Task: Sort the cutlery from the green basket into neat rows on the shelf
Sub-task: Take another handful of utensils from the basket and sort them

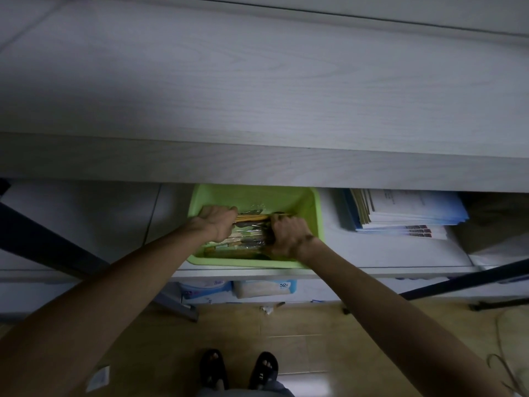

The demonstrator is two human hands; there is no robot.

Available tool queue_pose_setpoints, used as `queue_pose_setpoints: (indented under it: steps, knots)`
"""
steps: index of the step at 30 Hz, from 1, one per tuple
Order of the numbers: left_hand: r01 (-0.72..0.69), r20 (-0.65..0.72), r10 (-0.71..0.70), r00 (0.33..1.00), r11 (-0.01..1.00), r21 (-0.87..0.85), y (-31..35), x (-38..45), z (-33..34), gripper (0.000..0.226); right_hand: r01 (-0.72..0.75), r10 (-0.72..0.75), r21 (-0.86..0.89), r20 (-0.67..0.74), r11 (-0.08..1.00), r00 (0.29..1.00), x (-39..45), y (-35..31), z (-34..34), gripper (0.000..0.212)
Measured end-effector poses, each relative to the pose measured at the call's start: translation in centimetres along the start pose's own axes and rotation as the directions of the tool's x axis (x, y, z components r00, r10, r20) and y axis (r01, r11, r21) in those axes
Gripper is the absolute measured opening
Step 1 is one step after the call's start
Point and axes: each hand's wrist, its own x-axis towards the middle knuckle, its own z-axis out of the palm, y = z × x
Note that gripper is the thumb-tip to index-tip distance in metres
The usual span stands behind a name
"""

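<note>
Reaching down under a pale wooden shelf (257, 81) into a green basket (313, 207) on the lower ledge, both bare arms stretched forward. Left hand (216, 222) curled round one end of a bundle of cutlery (247, 233), right hand (286, 234) gripping the other end, fingers wrapped tight, bundle lying level between them inside the basket. Wooden handles and shiny metal pieces mixed together, some apparently in clear wrapping; exact kinds too dim to tell. Stack of papers (400, 213) just beside the basket on the right. Likely risks: loose pieces sliding out of the middle of so large a bundle when lifted, knuckles or cutlery knocking the shelf edge directly above, the light basket dragging forward off the ledge, sharp tips hidden in the dark pile pricking the fingers.
</note>
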Motion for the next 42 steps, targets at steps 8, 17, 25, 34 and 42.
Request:
queue_pose_setpoints:
  steps: [8, 17, 25, 34, 42]
  knots:
    - [-0.061, -0.078, 0.076, 0.994, 0.983, 0.175, -0.5, -0.3, -2.9, 0.027, 0.021, -0.048, 0.139, 0.197, 0.99, 0.979, 0.5, 1.1, -0.3, 0.056]
    - [-0.029, -0.16, 0.061, 0.985, 0.98, 0.198, -0.5, 0.0, -2.3, 0.033, 0.145, -0.166, 0.12, 0.19, 0.982, 0.968, 1.0, 0.6, -0.5, 0.071]
    - [-0.005, -0.016, 0.006, 1.0, 0.999, 0.049, -0.5, 0.6, -1.7, 0.031, 0.248, -0.263, 0.115, 0.143, 0.962, 0.954, 1.3, 0.5, -0.5, 0.049]
    - [0.044, 0.244, 0.057, 0.968, 0.919, -0.392, -1.4, 2.0, -2.0, 0.045, 0.152, -0.156, 0.047, 0.106, 0.987, 0.982, 1.4, 1.4, 0.4, 0.037]
    - [-0.023, 0.178, 0.065, 0.982, 0.973, -0.23, -1.2, 0.9, -2.0, 0.033, 0.145, -0.149, 0.038, 0.132, 0.989, 0.98, 1.4, 1.6, 0.3, 0.033]
